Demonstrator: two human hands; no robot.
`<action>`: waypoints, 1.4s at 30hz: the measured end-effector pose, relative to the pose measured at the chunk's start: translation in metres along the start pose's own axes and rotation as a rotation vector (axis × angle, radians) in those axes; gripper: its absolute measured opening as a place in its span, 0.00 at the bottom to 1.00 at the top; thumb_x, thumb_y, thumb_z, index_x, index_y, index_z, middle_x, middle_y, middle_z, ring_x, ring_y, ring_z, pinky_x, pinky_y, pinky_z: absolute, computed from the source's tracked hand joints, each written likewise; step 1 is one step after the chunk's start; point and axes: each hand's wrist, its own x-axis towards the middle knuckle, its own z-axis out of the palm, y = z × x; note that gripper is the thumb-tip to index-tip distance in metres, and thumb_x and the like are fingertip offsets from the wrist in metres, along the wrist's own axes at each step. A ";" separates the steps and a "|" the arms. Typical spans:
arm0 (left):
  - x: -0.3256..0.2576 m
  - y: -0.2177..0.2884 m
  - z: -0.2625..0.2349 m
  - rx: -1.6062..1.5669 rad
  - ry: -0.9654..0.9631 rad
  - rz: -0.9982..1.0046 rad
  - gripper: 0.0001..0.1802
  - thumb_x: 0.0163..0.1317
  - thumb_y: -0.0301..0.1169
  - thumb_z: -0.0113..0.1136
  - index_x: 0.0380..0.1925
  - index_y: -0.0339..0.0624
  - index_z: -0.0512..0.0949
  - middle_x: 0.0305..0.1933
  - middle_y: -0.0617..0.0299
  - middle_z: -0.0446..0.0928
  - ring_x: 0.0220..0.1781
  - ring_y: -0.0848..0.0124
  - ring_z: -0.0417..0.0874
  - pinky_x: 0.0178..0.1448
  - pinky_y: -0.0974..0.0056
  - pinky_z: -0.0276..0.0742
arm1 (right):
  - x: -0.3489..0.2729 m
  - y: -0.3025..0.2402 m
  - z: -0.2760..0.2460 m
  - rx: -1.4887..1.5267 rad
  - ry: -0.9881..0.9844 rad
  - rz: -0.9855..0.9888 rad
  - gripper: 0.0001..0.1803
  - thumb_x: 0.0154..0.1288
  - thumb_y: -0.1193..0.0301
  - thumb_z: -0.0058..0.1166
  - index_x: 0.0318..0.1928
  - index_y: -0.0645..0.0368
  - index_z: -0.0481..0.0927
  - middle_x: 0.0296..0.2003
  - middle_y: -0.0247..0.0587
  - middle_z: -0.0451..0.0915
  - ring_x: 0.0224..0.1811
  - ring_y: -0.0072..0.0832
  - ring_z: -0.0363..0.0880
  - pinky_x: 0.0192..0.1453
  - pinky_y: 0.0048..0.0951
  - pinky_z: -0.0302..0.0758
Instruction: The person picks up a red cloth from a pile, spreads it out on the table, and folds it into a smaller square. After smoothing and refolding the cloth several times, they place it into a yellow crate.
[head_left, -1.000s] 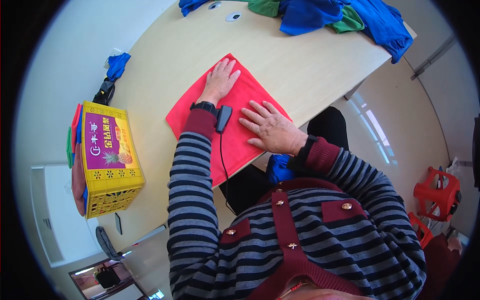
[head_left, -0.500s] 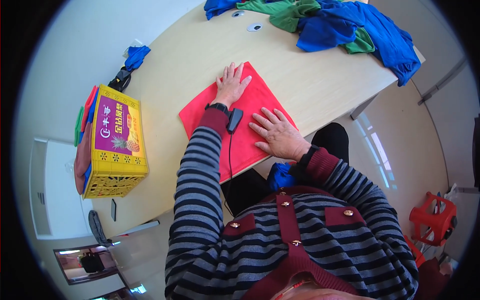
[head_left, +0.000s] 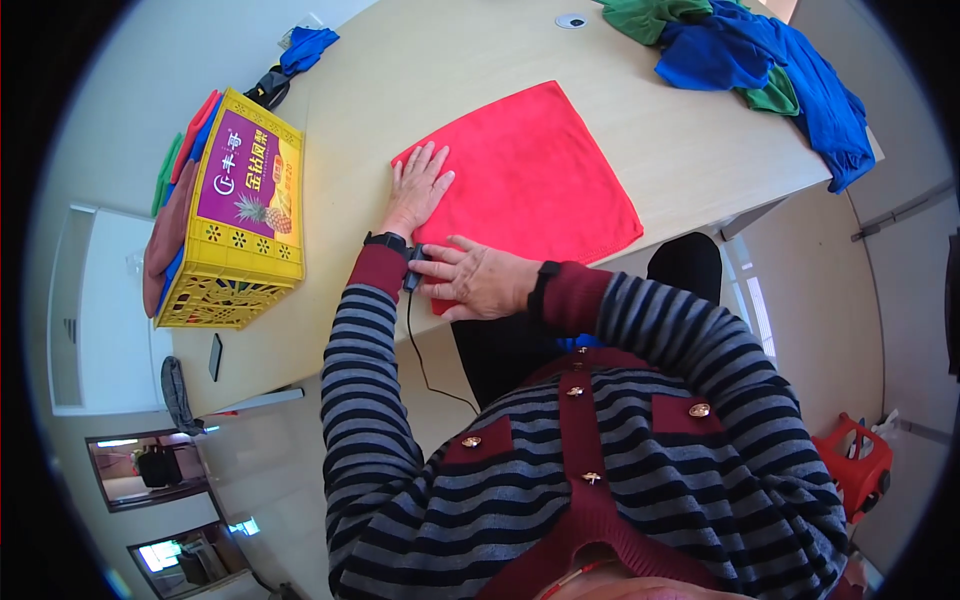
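On the pale wooden desk point(head_left: 500, 120) I see a red cloth point(head_left: 540, 170) spread flat, one corner pointing away from me and its near corner hanging toward the desk's front edge. My left hand point(head_left: 415, 188) lies open, palm down, fingers spread on the cloth's left corner, gripping nothing. My right hand point(head_left: 475, 280) rests flat with loosely curled fingers on the cloth's near-left edge, just beside the left wrist, also holding nothing I can make out. Most of the cloth stretches up and to the right of both hands. A yellow crate point(head_left: 235, 215) stands well to the left; blue and green cloths point(head_left: 760, 60) are heaped at the far right.
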 end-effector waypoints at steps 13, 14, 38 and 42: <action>0.019 -0.040 0.011 0.004 0.035 -0.065 0.35 0.76 0.57 0.41 0.79 0.60 0.57 0.83 0.55 0.52 0.85 0.56 0.48 0.83 0.42 0.41 | 0.003 -0.003 0.023 0.034 -0.124 -0.123 0.36 0.71 0.45 0.51 0.74 0.47 0.67 0.79 0.37 0.57 0.83 0.44 0.47 0.84 0.55 0.46; 0.020 -0.039 0.011 0.004 0.039 -0.061 0.35 0.76 0.57 0.41 0.79 0.60 0.57 0.83 0.55 0.52 0.85 0.56 0.48 0.83 0.42 0.41 | 0.001 -0.005 0.021 0.041 -0.117 -0.127 0.36 0.71 0.45 0.52 0.74 0.47 0.67 0.79 0.37 0.57 0.83 0.44 0.47 0.84 0.55 0.46; -0.127 0.081 -0.017 -0.054 0.116 -0.228 0.35 0.76 0.52 0.47 0.77 0.48 0.60 0.82 0.47 0.53 0.84 0.49 0.49 0.81 0.38 0.44 | -0.117 0.085 -0.043 -0.348 0.105 0.779 0.39 0.76 0.46 0.45 0.75 0.61 0.63 0.77 0.51 0.59 0.81 0.46 0.52 0.82 0.48 0.51; -0.127 0.074 -0.026 -0.044 0.078 -0.240 0.35 0.77 0.52 0.47 0.76 0.45 0.61 0.81 0.48 0.55 0.83 0.49 0.51 0.82 0.39 0.45 | -0.122 0.094 -0.068 -0.331 -0.088 0.826 0.40 0.75 0.46 0.46 0.74 0.63 0.63 0.76 0.51 0.60 0.80 0.47 0.55 0.80 0.50 0.54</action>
